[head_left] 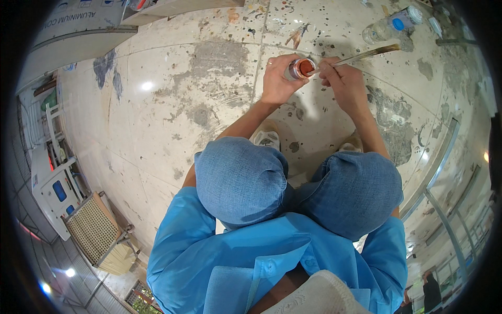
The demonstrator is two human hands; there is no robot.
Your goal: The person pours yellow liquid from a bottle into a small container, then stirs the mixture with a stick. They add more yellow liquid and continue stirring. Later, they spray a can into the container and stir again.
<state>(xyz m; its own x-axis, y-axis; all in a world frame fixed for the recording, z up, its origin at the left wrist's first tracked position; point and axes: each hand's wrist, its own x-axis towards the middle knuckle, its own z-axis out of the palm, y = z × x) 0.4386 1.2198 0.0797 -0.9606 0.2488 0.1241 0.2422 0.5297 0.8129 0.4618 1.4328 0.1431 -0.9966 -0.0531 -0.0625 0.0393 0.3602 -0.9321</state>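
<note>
Beyond my knees, my left hand (277, 79) is wrapped round a small round jar (294, 70) with its mouth open toward me. Reddish-brown stuff, like paint, shows inside it. Just right of the jar, my right hand (343, 83) pinches a paintbrush (366, 54). The brush's bristle end points up and to the right, away from the jar. Its thin handle end reaches to the jar's mouth; how deep it goes in I cannot tell.
Two clear plastic bottles (380, 31), one with a blue cap, lie on the stained tile floor (157, 118) at the far right. A grey panel (83, 39) stands far left. Metal frames (439, 162) are on the right, a woven-seat chair (97, 227) on the left.
</note>
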